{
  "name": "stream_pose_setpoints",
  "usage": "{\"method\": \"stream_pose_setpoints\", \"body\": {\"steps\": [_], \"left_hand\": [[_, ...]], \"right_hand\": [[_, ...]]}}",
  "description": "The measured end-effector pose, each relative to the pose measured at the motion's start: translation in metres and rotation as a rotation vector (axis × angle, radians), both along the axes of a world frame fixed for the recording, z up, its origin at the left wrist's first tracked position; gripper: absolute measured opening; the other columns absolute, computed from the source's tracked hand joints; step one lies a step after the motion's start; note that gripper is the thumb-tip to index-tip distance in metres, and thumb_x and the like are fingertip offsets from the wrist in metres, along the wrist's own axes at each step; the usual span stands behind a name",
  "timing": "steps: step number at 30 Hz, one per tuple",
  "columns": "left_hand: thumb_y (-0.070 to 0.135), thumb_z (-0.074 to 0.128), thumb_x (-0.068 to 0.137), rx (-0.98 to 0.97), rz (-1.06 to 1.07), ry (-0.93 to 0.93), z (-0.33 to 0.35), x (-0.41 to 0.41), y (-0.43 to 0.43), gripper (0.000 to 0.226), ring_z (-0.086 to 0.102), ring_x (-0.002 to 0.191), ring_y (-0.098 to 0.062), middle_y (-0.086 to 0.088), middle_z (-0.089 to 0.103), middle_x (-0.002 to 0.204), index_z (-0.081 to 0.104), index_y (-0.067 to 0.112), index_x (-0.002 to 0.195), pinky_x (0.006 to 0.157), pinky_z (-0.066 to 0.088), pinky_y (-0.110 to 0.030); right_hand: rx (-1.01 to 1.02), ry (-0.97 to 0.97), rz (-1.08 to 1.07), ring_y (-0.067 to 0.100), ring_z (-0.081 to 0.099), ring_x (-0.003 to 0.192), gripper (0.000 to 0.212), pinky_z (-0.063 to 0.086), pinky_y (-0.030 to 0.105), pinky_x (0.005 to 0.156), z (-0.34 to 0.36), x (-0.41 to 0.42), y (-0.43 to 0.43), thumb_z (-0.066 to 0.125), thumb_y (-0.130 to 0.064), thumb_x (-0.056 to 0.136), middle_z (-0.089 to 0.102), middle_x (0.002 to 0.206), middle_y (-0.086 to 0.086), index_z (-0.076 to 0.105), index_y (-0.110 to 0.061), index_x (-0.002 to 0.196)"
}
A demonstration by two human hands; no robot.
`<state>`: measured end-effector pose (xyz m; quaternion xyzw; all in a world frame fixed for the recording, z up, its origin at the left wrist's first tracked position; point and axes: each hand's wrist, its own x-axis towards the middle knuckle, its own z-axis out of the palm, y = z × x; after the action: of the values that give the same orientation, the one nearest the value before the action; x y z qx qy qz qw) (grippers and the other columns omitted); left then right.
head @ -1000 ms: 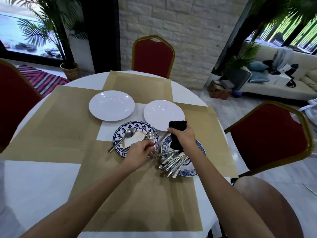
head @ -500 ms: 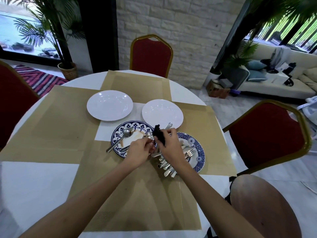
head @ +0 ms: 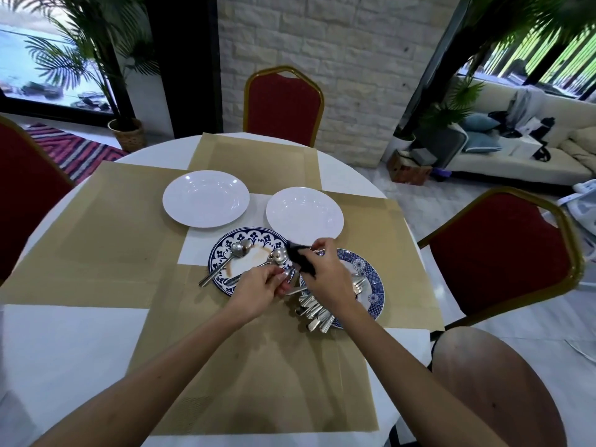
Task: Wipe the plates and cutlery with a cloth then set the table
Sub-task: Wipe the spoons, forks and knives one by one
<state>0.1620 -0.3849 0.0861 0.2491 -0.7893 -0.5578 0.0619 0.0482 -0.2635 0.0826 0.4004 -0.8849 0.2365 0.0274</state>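
The right hand (head: 327, 279) grips the black cloth (head: 300, 263); just beside, the left hand (head: 258, 287) pinches a utensil (head: 295, 290).

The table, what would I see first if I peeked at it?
Two hands work in the middle: the right hand grips a black cloth while the left hand pinches a piece of cutlery. Beneath them, a stained blue plate holds spoons and a second patterned plate holds a cutlery pile. Two white plates lie behind.
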Motion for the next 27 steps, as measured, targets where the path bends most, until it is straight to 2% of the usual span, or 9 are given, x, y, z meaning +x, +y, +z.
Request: {"method": "stream_pose_setpoints", "body": {"steps": [5,8,12,16,18,20,22,24,27], "left_hand": [[0.021,0.049,0.099,-0.185,-0.053,-0.077,-0.002,0.001,-0.006,0.016,0.052,0.059,0.004,0.014,0.068,0.079,0.064,0.023,0.094,0.057,0.039,-0.007],[0.025,0.049,0.098,-0.312,-0.075,-0.095,-0.002,-0.001,-0.011,0.018,0.056,0.071,-0.006,0.012,0.072,0.084,0.066,0.021,0.096,0.065,0.044,-0.015],[0.030,0.050,0.096,-0.612,-0.158,-0.065,-0.008,-0.011,-0.030,0.021,0.063,0.087,-0.019,0.007,0.072,0.087,0.069,0.023,0.096,0.084,0.049,-0.036],[0.019,0.061,0.089,-1.003,-0.175,-0.026,-0.009,-0.024,-0.041,0.010,0.061,0.091,-0.023,0.004,0.070,0.086,0.067,0.020,0.097,0.094,0.036,-0.037],[0.012,0.075,0.074,-1.082,-0.007,0.026,-0.010,-0.028,-0.035,0.026,0.061,0.090,-0.027,-0.002,0.068,0.089,0.067,0.015,0.098,0.089,0.042,-0.041],[0.011,0.076,0.072,-1.025,0.133,0.105,-0.011,-0.029,-0.018,0.027,0.060,0.086,-0.029,-0.005,0.065,0.091,0.066,0.012,0.096,0.075,0.045,-0.039],[0.018,0.067,0.085,-0.714,0.175,0.135,-0.006,-0.029,0.003,0.013,0.060,0.080,-0.025,-0.006,0.066,0.087,0.063,0.010,0.094,0.068,0.042,-0.031],[0.028,0.054,0.095,-0.271,0.149,-0.002,-0.002,-0.034,0.019,0.019,0.062,0.082,-0.018,-0.003,0.069,0.092,0.062,0.011,0.100,0.073,0.045,-0.027],[0.035,0.046,0.098,0.062,0.150,-0.058,-0.008,-0.045,0.023,0.023,0.066,0.089,-0.018,-0.001,0.071,0.097,0.062,0.020,0.092,0.087,0.052,-0.038]], "right_hand": [[-0.038,-0.124,-0.155,0.024,0.062,0.090,0.031,0.050,0.032,0.070,0.008,-0.020,0.002,0.062,-0.034,0.092,0.047,0.131,0.005,0.062,-0.023,0.120],[-0.199,-0.512,-0.268,0.024,0.065,0.086,0.034,0.053,0.036,0.073,0.021,-0.038,0.004,0.068,-0.036,0.087,0.067,0.102,0.006,0.063,-0.016,0.114],[-0.333,-0.913,-0.284,0.026,0.062,0.069,0.023,0.055,0.047,0.072,0.026,-0.043,0.017,0.079,-0.023,0.078,0.065,0.083,0.009,0.064,-0.017,0.094],[-0.454,-0.993,-0.370,0.026,0.060,0.069,0.022,0.055,0.049,0.074,0.018,-0.038,0.021,0.079,-0.015,0.075,0.063,0.078,0.009,0.063,-0.014,0.091],[-0.539,-1.000,-0.459,0.026,0.061,0.070,0.021,0.055,0.046,0.073,0.013,-0.031,0.016,0.078,-0.014,0.076,0.063,0.079,0.010,0.062,-0.016,0.088],[-0.639,-1.012,-0.575,0.028,0.062,0.075,0.020,0.055,0.043,0.075,0.004,-0.025,0.012,0.078,-0.016,0.076,0.065,0.083,0.010,0.061,-0.017,0.087],[-0.724,-1.029,-0.677,0.031,0.064,0.085,0.023,0.056,0.046,0.081,-0.002,-0.018,0.009,0.079,-0.021,0.074,0.066,0.088,0.010,0.063,-0.017,0.090],[-0.766,-1.040,-0.729,0.030,0.064,0.086,0.025,0.056,0.046,0.081,-0.006,-0.011,0.008,0.079,-0.022,0.074,0.066,0.087,0.008,0.063,-0.017,0.092],[-0.778,-1.023,-0.753,0.028,0.064,0.085,0.024,0.056,0.044,0.080,-0.010,0.002,0.009,0.080,-0.023,0.073,0.065,0.087,0.006,0.060,-0.021,0.086]]}}
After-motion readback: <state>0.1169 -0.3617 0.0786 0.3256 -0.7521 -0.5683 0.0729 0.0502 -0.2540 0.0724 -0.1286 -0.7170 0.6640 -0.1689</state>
